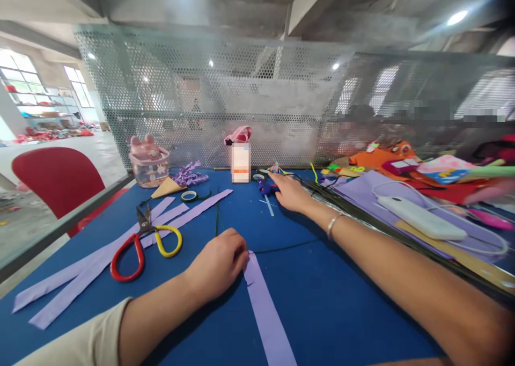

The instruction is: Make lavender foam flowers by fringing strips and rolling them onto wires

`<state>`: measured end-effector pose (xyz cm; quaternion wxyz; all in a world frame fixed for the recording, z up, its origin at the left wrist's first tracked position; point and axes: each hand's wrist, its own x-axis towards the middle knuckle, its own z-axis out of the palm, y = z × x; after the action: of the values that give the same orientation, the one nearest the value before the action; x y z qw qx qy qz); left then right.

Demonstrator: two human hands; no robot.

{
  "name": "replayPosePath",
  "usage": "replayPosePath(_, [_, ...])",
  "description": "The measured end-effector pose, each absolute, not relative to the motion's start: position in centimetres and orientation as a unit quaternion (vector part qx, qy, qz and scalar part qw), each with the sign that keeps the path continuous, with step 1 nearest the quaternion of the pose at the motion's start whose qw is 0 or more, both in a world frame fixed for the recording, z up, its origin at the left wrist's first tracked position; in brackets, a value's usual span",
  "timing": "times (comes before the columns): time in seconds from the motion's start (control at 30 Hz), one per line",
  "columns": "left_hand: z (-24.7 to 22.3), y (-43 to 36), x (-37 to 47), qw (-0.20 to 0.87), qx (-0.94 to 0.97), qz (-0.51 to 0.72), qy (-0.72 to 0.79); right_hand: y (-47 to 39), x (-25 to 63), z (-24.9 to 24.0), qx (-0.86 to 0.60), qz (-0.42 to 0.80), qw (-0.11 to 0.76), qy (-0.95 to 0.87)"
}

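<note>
My left hand (pixel 229 256) is closed in a pinch on the upper end of a purple strip (pixel 267 312), which runs down toward the near edge. A thin dark green wire (pixel 287 247) extends rightward from beside that hand. My right hand (pixel 290 191) reaches to the back middle with its fingers apart, next to a small dark blue object (pixel 266 188) and below a ring of tape (pixel 259 177). Scissors (pixel 145 227) with one red and one yellow handle lie over more purple strips (pixel 86 264) on the left.
A pink-lidded jar (pixel 149 167) and a white upright card (pixel 241 163) stand at the back before a mesh screen (pixel 193 92). A white power strip (pixel 422 218), purple sheets and colourful fabric pieces lie right. A red chair (pixel 60 181) is at left.
</note>
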<state>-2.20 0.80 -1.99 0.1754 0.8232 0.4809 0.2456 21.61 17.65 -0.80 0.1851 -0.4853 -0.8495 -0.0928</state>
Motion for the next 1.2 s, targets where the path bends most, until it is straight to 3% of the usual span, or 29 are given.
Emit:
replayPosePath(0.13, [-1.7,1.2,-2.2,0.144,0.835,0.243,0.472,10.5,20.8,1.2,-0.376,-0.122,0.266,-0.879])
replayPosePath(0.47, [-1.8,1.1,-2.1,0.132,0.831,0.222,0.492,3.5,20.4,-0.7,-0.224,0.033,0.204,-0.952])
replayPosePath(0.57, [-0.9,0.8,-2.0,0.220,0.769,0.276,0.533,3.4,20.0,-1.0,-0.211,0.002,0.223,-0.952])
replayPosePath(0.7, [-0.2,0.4,-1.4,0.477,0.620,0.321,0.534,3.2,19.6,-1.1,-0.232,-0.033,0.273,-0.933])
replayPosePath(0.8, [-0.2,0.1,-0.9,0.588,0.537,0.338,0.501,3.1,19.5,-1.2,-0.251,-0.015,0.281,-0.926])
replayPosePath(1.2, [0.2,-0.8,-0.5,0.561,0.582,0.352,0.473,2.4,19.4,-1.2,-0.267,0.004,0.355,-0.896])
